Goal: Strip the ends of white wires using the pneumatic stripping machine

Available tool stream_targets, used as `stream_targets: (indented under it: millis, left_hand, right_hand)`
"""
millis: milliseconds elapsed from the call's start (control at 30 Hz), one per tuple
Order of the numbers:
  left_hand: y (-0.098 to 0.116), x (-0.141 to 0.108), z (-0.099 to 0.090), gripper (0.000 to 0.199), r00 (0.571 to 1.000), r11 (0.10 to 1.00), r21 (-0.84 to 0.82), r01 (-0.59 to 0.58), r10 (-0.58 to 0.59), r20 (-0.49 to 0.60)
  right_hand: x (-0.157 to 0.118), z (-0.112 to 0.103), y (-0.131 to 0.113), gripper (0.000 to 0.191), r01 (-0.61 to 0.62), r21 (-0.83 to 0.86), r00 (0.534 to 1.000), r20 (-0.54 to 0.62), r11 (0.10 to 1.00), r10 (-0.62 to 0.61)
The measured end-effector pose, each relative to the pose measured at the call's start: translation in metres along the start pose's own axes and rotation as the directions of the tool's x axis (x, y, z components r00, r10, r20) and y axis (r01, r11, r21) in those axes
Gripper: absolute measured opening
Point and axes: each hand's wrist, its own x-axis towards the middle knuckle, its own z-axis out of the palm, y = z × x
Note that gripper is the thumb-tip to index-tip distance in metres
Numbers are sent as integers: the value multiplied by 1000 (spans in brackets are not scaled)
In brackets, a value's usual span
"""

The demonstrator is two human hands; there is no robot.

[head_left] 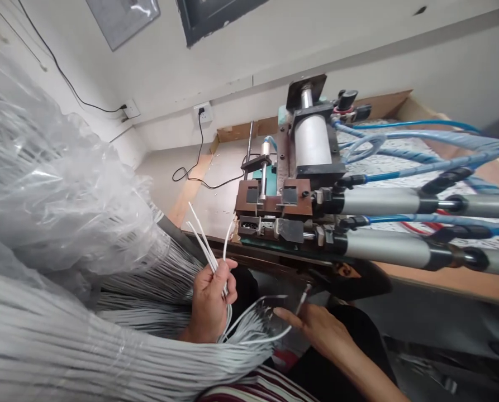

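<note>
My left hand is closed around several white cables, whose ends fan upward above the thumb. To the right and lower, my right hand has a finger stretched out to the left, over the loose ends of a large bundle of grey-white cables. One short white cable end stands up beside that finger; whether the hand touches it I cannot tell. Beyond my left hand is a pneumatic machine with brown clamp blocks and metal cylinders.
Clear plastic wrap covers another cable bundle at the left. Blue air hoses run from the machine to the right. A black power cord leads from a wall socket across the bench.
</note>
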Motion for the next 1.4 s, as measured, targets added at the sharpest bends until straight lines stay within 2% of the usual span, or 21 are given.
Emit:
stream_targets:
  millis: [33,67,133,200,233,300,333,400,467,533,633,767,1000,1200,1300,1400]
  left_hand:
    - [-1,-3,0,18,1000,1000,12,6,-6,29]
    - [-1,-6,1,17,998,999,32,7,-9,58]
    - [-2,-10,1,16,994,995,99,-5,-6,109]
    - [-1,-13,1,16,988,984,180,-13,-15,152]
    - [-2,-14,1,17,985,977,214,-10,-27,171]
    - [-2,-14,0,16,982,973,232,1,-45,184]
    - [-2,-14,0,16,983,976,217,8,-47,176]
    - [-2,-11,-2,15,993,990,140,28,-43,106]
    - [-1,-7,-3,16,999,998,43,44,-44,6]
    - [-1,-4,-3,17,998,999,-27,47,-48,-43]
    - [2,-3,0,21,998,996,-70,55,-55,5]
    - [5,-6,5,24,994,994,-69,86,-80,75]
    - [5,-6,6,25,990,995,9,95,-95,99]
    - [3,-5,7,27,983,990,105,95,-110,146]
    - [1,-5,7,28,971,982,142,125,-150,186]
    - [0,-5,9,30,952,973,181,144,-186,243]
  right_hand:
    - [1,-6,-5,42,-8,-23,1000,8,1000,8]
    - [1,-12,-14,43,17,25,1000,8,1000,-18]
    - [-2,-25,-42,42,182,242,983,-84,953,-166]
    - [-6,-36,-74,37,364,528,932,-211,767,-296]
    - [-7,-40,-89,34,388,646,920,-235,658,-313]
    - [-9,-43,-111,29,335,831,925,-200,443,-324]
    - [-9,-43,-117,29,292,882,932,-176,369,-317]
    - [-8,-41,-120,27,247,925,950,-173,287,-261]
    - [-5,-38,-114,23,256,931,961,-217,261,-171]
    - [-1,-36,-106,20,254,941,966,-236,222,-104]
    - [3,-36,-101,20,204,968,978,-195,145,-70]
    - [6,-42,-105,21,122,992,992,-121,39,-33]
    - [12,-47,-109,20,29,994,998,-35,-102,-61]
    - [14,-47,-111,21,7,994,998,-13,-110,-60]
    - [12,-46,-114,25,-63,992,984,43,-113,-173]
    - [7,-44,-118,26,-84,996,961,71,-38,-267]
